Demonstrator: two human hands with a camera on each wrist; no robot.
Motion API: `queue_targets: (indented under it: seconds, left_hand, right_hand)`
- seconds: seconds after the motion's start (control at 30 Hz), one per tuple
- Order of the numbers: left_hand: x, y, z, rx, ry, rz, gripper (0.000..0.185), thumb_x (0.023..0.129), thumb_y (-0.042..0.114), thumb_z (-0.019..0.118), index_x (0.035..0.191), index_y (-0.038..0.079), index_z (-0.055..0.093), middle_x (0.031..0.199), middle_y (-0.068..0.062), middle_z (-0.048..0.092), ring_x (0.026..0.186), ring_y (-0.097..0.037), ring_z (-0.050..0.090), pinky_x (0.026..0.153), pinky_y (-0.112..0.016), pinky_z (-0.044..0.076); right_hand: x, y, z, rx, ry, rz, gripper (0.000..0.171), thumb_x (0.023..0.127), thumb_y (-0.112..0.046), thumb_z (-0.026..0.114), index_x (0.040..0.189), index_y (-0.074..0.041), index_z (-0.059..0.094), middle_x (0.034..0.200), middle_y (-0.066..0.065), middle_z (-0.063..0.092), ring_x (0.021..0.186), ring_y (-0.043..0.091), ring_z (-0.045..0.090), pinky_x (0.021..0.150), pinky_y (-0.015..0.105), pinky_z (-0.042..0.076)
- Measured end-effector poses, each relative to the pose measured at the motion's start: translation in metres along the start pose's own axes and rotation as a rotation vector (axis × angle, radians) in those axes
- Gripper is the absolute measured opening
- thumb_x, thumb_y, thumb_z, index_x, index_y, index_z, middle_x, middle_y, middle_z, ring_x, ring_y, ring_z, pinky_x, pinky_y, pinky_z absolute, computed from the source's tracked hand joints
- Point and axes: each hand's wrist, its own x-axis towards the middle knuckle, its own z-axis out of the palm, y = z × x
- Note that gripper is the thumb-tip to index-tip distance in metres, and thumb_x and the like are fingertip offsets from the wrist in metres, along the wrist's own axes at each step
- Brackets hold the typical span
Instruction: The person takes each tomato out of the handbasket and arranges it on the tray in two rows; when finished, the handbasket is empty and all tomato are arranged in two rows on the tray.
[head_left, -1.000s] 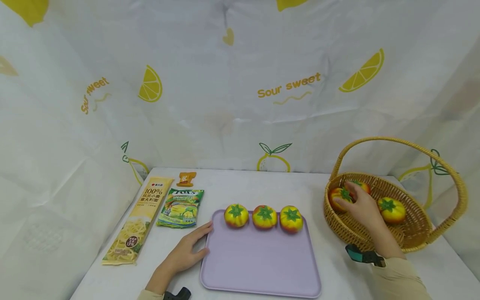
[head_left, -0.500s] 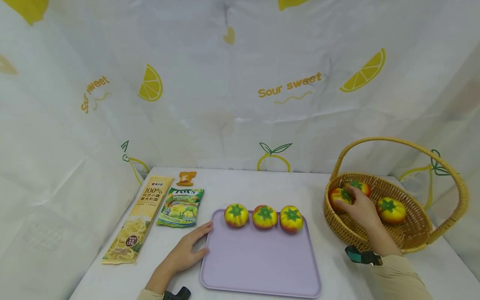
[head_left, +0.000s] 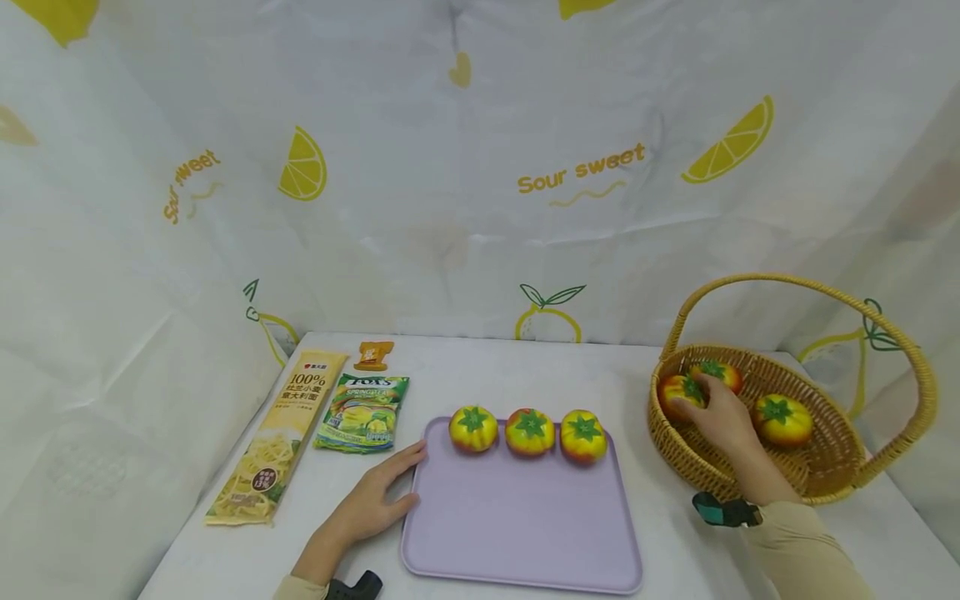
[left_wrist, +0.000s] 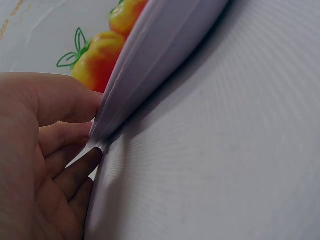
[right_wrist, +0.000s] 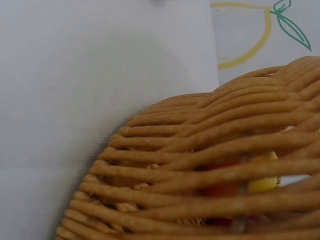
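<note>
In the head view my right hand [head_left: 726, 421] reaches into a wicker basket [head_left: 678, 467] at the right. Its thumb and fingers are round a yellow-red tomato [head_left: 671, 390] with a green star-shaped top, at the basket's left side. Two more such tomatoes lie in there: one behind [head_left: 726, 377], one to the right [head_left: 783, 422]. Basket weave hides that hand in the right wrist view. My left hand [head_left: 369, 502] touches the left edge of a lilac tray [head_left: 517, 525], fingers extended; the left wrist view shows its fingertips at the rim [left_wrist: 107, 112].
Three tomatoes [head_left: 529, 433] stand in a row along the tray's far edge. Left of the tray lie a pasta pack [head_left: 277, 442], a green candy bag [head_left: 362, 414] and a small orange packet [head_left: 372, 356]. The basket's tall handle [head_left: 795, 282] arches over it. A lemon-print curtain [head_left: 420, 233] hangs behind.
My right hand's fingers have settled lower and closer round the left tomato in the basket. The left hand, the tray and its tomatoes have stayed put.
</note>
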Motion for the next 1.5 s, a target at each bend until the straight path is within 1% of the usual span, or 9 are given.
queue_targets:
  seconds: [0.13, 0.27, 0.47, 0.6, 0.77, 1.0, 1.13, 1.3, 1.5]
  left_hand:
    - [0.000, 0.000, 0.001, 0.003, 0.002, 0.000, 0.057, 0.084, 0.022, 0.064, 0.138, 0.013, 0.049, 0.150, 0.002, 0.039, 0.138, -0.023, 0.038, 0.112, -0.045, 0.033]
    - [0.000, 0.000, 0.001, 0.020, 0.007, 0.008, 0.057, 0.084, 0.022, 0.064, 0.138, 0.013, 0.050, 0.150, 0.001, 0.040, 0.137, -0.025, 0.039, 0.111, -0.046, 0.034]
    - [0.001, 0.001, 0.000, 0.005, -0.002, -0.003, 0.057, 0.084, 0.022, 0.064, 0.138, 0.014, 0.049, 0.150, 0.000, 0.039, 0.137, -0.025, 0.038, 0.112, -0.048, 0.032]
    - [0.000, 0.001, 0.000, 0.008, -0.004, -0.006, 0.056, 0.084, 0.022, 0.064, 0.138, 0.014, 0.049, 0.150, -0.001, 0.039, 0.137, -0.026, 0.038, 0.112, -0.048, 0.032]
    - [0.000, 0.000, 0.000, 0.016, -0.002, -0.011, 0.056, 0.085, 0.024, 0.063, 0.138, 0.014, 0.049, 0.150, 0.000, 0.039, 0.137, -0.025, 0.038, 0.112, -0.048, 0.032]
    - [0.001, 0.002, -0.001, 0.004, -0.010, -0.011, 0.057, 0.084, 0.023, 0.063, 0.138, 0.013, 0.049, 0.151, -0.001, 0.039, 0.138, -0.026, 0.037, 0.113, -0.049, 0.032]
    - [0.001, 0.002, -0.001, -0.001, -0.013, -0.014, 0.057, 0.085, 0.023, 0.063, 0.138, 0.013, 0.049, 0.151, -0.001, 0.039, 0.138, -0.026, 0.037, 0.113, -0.049, 0.031]
    - [0.001, 0.000, 0.000, 0.010, -0.002, -0.003, 0.055, 0.085, 0.024, 0.063, 0.138, 0.013, 0.049, 0.150, -0.002, 0.040, 0.137, -0.027, 0.038, 0.112, -0.049, 0.033]
    - [0.001, -0.002, 0.000, 0.020, -0.003, -0.001, 0.056, 0.085, 0.024, 0.063, 0.138, 0.012, 0.049, 0.150, -0.001, 0.040, 0.137, -0.027, 0.039, 0.111, -0.049, 0.033]
  right_hand:
    - [0.001, 0.002, 0.001, -0.007, -0.002, 0.016, 0.075, 0.094, -0.033, 0.054, 0.141, 0.015, 0.021, 0.138, 0.043, 0.028, 0.123, 0.058, 0.031, 0.102, 0.069, 0.030]
    - [0.002, 0.003, 0.001, -0.017, -0.011, 0.031, 0.075, 0.093, -0.030, 0.056, 0.141, 0.015, 0.021, 0.137, 0.043, 0.028, 0.122, 0.059, 0.032, 0.102, 0.070, 0.030]
    - [0.004, 0.004, 0.002, -0.026, 0.004, 0.004, 0.078, 0.090, -0.029, 0.061, 0.141, 0.016, 0.022, 0.136, 0.044, 0.030, 0.121, 0.060, 0.032, 0.101, 0.070, 0.031]
    - [0.004, 0.003, 0.001, -0.057, 0.008, -0.024, 0.082, 0.088, -0.031, 0.064, 0.139, 0.018, 0.024, 0.134, 0.046, 0.031, 0.119, 0.060, 0.033, 0.100, 0.069, 0.032]
    - [0.002, 0.000, 0.000, -0.089, -0.005, -0.031, 0.085, 0.086, -0.034, 0.065, 0.137, 0.022, 0.026, 0.132, 0.047, 0.032, 0.118, 0.061, 0.034, 0.099, 0.069, 0.033]
    - [0.001, -0.001, 0.001, -0.094, 0.000, -0.038, 0.082, 0.084, -0.033, 0.067, 0.133, 0.023, 0.031, 0.129, 0.047, 0.034, 0.116, 0.061, 0.036, 0.096, 0.069, 0.036]
    - [-0.001, -0.002, 0.001, -0.088, 0.007, -0.044, 0.083, 0.084, -0.034, 0.068, 0.132, 0.022, 0.032, 0.129, 0.048, 0.033, 0.116, 0.061, 0.035, 0.096, 0.070, 0.035]
    - [-0.004, -0.005, -0.001, -0.052, 0.015, -0.045, 0.086, 0.084, -0.040, 0.067, 0.135, 0.020, 0.030, 0.132, 0.046, 0.032, 0.117, 0.061, 0.034, 0.096, 0.070, 0.035]
    - [-0.009, -0.007, -0.004, -0.009, 0.015, -0.015, 0.092, 0.085, -0.048, 0.064, 0.141, 0.013, 0.025, 0.135, 0.044, 0.032, 0.118, 0.059, 0.036, 0.095, 0.069, 0.036]
